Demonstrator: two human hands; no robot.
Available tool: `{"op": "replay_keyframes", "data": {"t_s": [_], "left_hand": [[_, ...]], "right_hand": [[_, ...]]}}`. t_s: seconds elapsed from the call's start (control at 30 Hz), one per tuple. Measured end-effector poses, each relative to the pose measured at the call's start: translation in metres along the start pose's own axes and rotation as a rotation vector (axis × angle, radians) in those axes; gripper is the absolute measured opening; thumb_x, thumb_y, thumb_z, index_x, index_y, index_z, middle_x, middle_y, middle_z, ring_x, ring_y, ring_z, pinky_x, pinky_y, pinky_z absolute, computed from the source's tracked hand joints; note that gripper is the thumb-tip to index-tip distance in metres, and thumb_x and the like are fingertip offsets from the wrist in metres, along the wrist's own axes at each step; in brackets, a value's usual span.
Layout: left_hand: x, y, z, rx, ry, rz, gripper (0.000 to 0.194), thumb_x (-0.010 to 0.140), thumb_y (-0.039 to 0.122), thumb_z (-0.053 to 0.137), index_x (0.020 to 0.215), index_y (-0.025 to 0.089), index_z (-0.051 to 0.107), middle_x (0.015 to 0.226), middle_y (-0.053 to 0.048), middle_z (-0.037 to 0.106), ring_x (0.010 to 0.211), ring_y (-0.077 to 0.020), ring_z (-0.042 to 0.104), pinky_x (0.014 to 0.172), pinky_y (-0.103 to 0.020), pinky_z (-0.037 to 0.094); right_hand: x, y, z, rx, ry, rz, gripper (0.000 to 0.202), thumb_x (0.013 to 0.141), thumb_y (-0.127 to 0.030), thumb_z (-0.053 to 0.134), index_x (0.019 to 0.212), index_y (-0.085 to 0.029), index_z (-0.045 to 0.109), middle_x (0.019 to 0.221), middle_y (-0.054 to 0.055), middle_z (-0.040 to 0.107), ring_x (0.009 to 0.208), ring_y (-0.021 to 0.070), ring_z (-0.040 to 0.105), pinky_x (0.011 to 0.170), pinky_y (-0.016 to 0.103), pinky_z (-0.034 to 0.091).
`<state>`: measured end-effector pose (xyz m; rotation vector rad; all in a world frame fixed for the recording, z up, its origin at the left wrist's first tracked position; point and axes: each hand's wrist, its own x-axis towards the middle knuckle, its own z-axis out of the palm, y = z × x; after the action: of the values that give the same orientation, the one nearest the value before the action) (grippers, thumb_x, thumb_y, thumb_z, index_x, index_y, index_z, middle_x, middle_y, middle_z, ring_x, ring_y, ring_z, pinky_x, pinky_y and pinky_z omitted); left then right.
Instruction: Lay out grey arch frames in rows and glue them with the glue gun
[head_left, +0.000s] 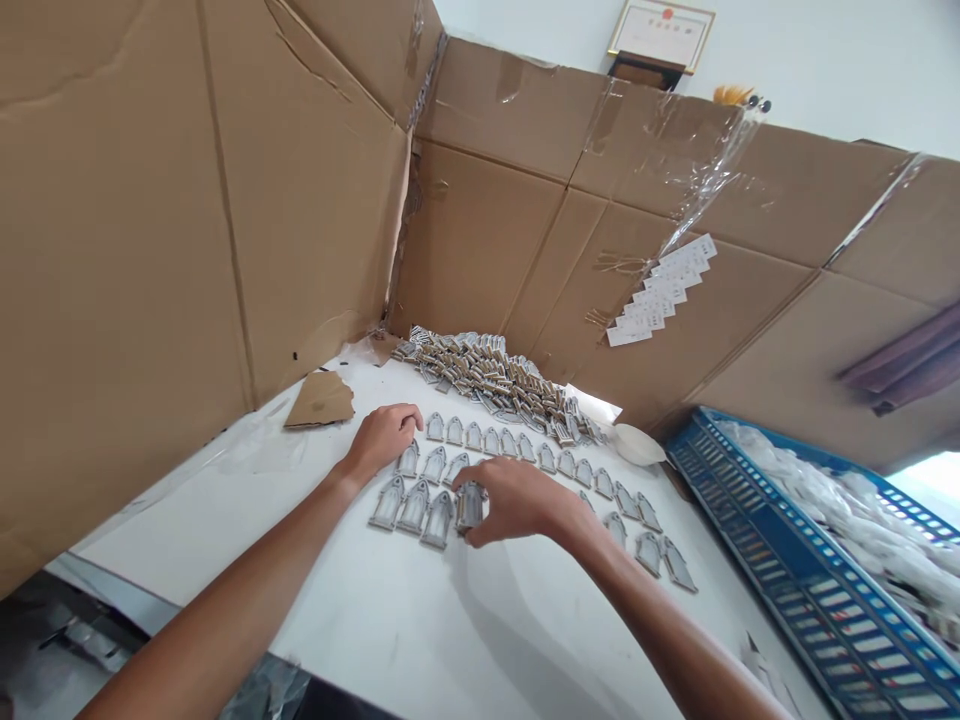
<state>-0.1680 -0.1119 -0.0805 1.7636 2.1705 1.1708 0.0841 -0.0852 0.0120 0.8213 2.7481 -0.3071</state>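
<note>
Small grey arch-shaped pieces with a loop at the top, like window-shaped pendants, lie in rows on the white table (360, 620). My right hand (517, 495) comes over the rows from the right, its thumb and fingers closed around a short upright stack of arch-shaped pieces (470, 507). Just left of that stack lies a single arch-shaped piece (437, 519). At the left end of the rows my left hand (384, 437) rests on the table with curled fingers; whatever is in it is hidden. Behind both hands spreads a large heap of the same pieces (495, 375).
Cardboard walls (487, 230) enclose the table's back and left. A blue plastic crate (787, 540) with clear bags stands at the right. A white oval dish (637, 445) sits near the heap. At the left lies a torn cardboard scrap (320, 400). White tags (660, 295) hang behind.
</note>
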Motion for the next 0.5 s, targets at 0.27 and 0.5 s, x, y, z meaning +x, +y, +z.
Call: {"op": "replay_keyframes", "data": {"t_s": [0.27, 0.5], "left_hand": [[0.0, -0.003, 0.001, -0.006, 0.0, 0.018, 0.036, 0.091, 0.019, 0.044, 0.081, 0.027, 0.077, 0.086, 0.0, 0.08, 0.078, -0.0211, 0.068, 0.075, -0.032, 0.044], [0.001, -0.004, 0.004, -0.022, 0.009, 0.018, 0.036, 0.093, 0.018, 0.045, 0.081, 0.027, 0.077, 0.09, -0.001, 0.082, 0.083, -0.0214, 0.07, 0.077, -0.032, 0.045]], "right_hand": [[0.013, -0.032, -0.003, -0.042, -0.025, -0.013, 0.071, 0.076, -0.059, 0.083, 0.139, -0.028, 0.074, 0.121, 0.014, 0.08, 0.113, 0.0382, 0.076, 0.087, 0.04, 0.056], [0.017, -0.035, 0.009, -0.059, -0.06, 0.002, 0.073, 0.076, -0.058, 0.087, 0.139, -0.026, 0.072, 0.125, 0.016, 0.079, 0.115, 0.0397, 0.075, 0.085, 0.04, 0.056]]}}
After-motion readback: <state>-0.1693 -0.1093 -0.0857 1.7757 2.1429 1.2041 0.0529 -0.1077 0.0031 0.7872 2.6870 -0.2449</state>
